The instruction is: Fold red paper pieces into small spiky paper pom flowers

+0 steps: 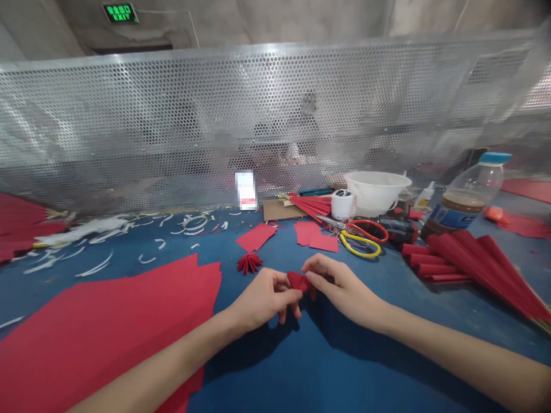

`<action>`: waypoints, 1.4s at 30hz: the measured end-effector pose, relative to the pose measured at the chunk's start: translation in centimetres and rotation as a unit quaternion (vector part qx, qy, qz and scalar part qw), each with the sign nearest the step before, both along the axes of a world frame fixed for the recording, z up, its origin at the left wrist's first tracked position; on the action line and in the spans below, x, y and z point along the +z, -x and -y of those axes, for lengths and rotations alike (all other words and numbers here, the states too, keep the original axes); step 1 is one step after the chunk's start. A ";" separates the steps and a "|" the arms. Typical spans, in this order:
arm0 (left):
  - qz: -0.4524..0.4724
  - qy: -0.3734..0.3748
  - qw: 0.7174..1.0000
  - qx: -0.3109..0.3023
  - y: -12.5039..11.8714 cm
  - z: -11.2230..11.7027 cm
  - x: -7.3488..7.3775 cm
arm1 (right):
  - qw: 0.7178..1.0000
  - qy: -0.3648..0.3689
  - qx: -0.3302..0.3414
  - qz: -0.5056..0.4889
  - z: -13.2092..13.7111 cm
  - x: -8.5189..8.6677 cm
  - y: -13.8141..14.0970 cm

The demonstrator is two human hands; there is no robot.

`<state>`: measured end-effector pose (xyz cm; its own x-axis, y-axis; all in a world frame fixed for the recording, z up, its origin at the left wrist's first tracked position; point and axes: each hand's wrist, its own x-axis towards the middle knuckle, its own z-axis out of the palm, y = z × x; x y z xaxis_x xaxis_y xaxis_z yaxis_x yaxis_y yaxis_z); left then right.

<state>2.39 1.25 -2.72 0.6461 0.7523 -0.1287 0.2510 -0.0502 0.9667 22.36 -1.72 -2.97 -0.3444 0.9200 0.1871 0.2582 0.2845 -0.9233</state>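
Between my two hands, just above the blue table, is a small folded piece of red paper (298,281). My left hand (269,295) pinches its left side between thumb and fingers. On the right side, the thumb and fingertips of my right hand (333,281) close on the same piece; part of it is hidden behind them. A little red pleated paper fan (249,263) lies just beyond my left hand. Past the hands are a small red paper sheet (257,237) and several red paper rectangles (322,240).
Large red sheets (129,321) cover the left of the table (275,367). Scissors (361,244), a string spool (343,205), a white bowl (376,192) and a bottle (462,198) stand or lie right of centre. Folded red paper (477,269) sits at right. A perforated metal screen (172,126) rises behind.
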 end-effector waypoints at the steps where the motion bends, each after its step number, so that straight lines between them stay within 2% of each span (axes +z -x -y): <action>1: 0.003 -0.001 1.000 0.002 -0.1 0.0 0.0 | 1.000 0.014 -0.001 -0.007 0.0 0.0 0.0; 6: 0.048 0.000 0.999 0.013 -0.4 0.3 0.4 | 0.997 0.075 0.035 -0.012 -0.2 0.1 0.0; 11: 0.033 0.028 0.999 0.030 -0.5 0.3 0.3 | 0.995 0.077 0.049 -0.027 -0.4 0.0 0.1; 16: 0.024 0.007 0.997 0.076 -0.6 0.5 0.0 | 0.994 0.082 0.048 -0.056 -0.7 -0.2 -0.1; 20: 0.016 -0.006 0.995 0.094 -0.8 0.9 0.2 | 0.988 0.119 0.031 -0.089 -0.7 0.1 0.1; 25: 0.036 -0.004 0.997 0.074 -0.9 1.1 0.2 | 0.975 0.199 -0.019 -0.099 -0.3 0.5 0.4; 32: 0.048 0.018 0.994 0.095 -1.1 0.9 0.2 | 0.979 0.171 -0.011 -0.114 -0.2 -0.2 0.4; 39: 0.051 0.027 0.979 0.195 -2.2 2.2 0.3 | 0.978 0.154 -0.029 -0.141 0.3 -0.1 0.9; 42: 0.063 0.015 0.975 0.215 -2.6 2.6 0.2 | 0.976 0.147 -0.032 -0.158 0.6 0.0 1.3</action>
